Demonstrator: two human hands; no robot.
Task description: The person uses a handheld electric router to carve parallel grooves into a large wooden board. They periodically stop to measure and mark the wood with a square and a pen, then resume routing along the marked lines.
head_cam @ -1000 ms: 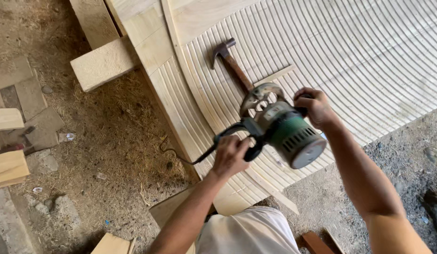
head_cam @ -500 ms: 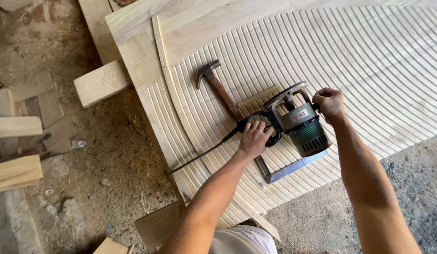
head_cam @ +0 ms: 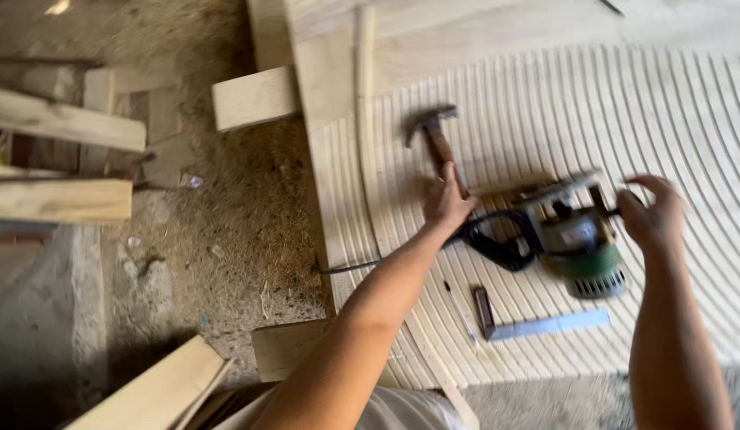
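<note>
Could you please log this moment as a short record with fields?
left hand: on the hammer handle, beside the tool's black grip
right hand: at the side handle of the green power tool; grip blurred
surface: curved grooved wooden panel
also on panel: metal square, pencil, thin curved wood strip
floor: sawdust, timber offcuts
</note>
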